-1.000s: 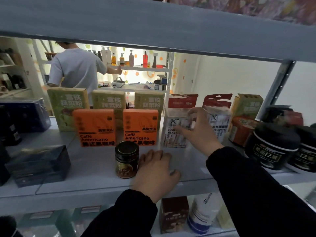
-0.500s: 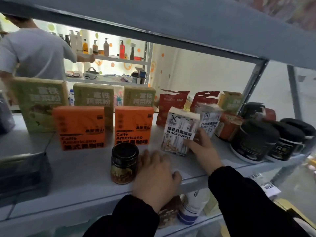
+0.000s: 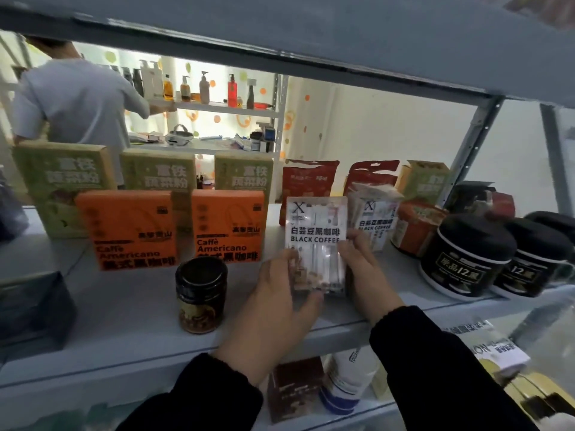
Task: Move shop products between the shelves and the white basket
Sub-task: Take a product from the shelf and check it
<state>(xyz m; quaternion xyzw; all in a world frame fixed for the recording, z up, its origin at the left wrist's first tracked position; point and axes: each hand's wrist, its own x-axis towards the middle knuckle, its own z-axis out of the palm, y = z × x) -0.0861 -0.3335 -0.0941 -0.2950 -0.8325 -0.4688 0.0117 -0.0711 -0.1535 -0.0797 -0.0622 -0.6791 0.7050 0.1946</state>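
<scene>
A clear box of black coffee sticks (image 3: 315, 231) stands upright near the front of the grey shelf (image 3: 130, 309). My left hand (image 3: 277, 309) grips its lower left side and my right hand (image 3: 364, 272) grips its lower right side. A second black coffee box (image 3: 375, 219) stands just behind it to the right. A small dark coffee jar (image 3: 200, 298) stands to the left of my left hand. No white basket is in view.
Two orange Caffè Americano boxes (image 3: 228, 227) and green boxes (image 3: 160, 175) stand behind. Red pouches (image 3: 309, 181) and black tubs (image 3: 466, 256) fill the right. A dark box (image 3: 34, 306) lies left. A person (image 3: 77, 101) works at a far shelf. More products sit on the lower shelf.
My right hand has drawn the black coffee box forward and left from its row. My left hand has lifted off the shelf and taken hold of the box's left side.
</scene>
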